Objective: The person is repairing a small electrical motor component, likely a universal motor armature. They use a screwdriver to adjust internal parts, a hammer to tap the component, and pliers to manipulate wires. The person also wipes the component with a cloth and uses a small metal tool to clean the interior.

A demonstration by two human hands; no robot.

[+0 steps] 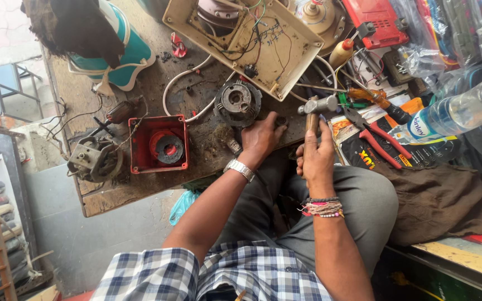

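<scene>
Your right hand wraps tight around a hammer beside the round motor part on the dirty wooden bench, and your left hand presses a small piece there with bent fingers.

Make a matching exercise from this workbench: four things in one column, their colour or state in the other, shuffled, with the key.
Things:
1. hammer
2. square tray
3. pliers
4. plastic bottle

States:
A. lying on its side, clear
B. gripped in the right hand
C. red, holding a round black part
D. red handles, lying on the printed packet

The left hand rests on the bench beside a round motor part.

Pairs: 1-B, 2-C, 3-D, 4-A
</scene>
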